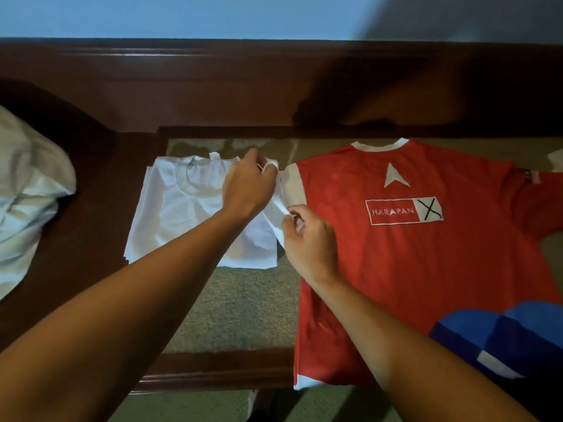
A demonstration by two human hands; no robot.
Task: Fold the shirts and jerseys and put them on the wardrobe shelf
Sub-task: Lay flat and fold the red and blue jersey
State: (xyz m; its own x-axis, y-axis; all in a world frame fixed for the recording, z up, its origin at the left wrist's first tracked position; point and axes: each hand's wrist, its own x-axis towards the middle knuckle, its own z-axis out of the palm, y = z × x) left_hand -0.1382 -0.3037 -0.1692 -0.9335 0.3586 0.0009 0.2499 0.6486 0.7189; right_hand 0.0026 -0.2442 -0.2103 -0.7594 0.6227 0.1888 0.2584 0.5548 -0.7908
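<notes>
A red jersey (426, 257) with white trim and a "HARAPAN" print lies flat on the glass-topped table (243, 306). Its left sleeve, edged in white, sits between my hands. My left hand (248, 185) pinches the sleeve's upper end near the shoulder. My right hand (307, 239) pinches the sleeve's lower white edge. A folded white shirt (182, 214) lies to the left of the jersey, partly under my left forearm.
A pale crumpled garment (27, 190) lies at the far left on dark wood. A blue and white garment (502, 339) rests on the jersey's lower right. A dark wooden headboard-like panel (213, 86) rises behind the table.
</notes>
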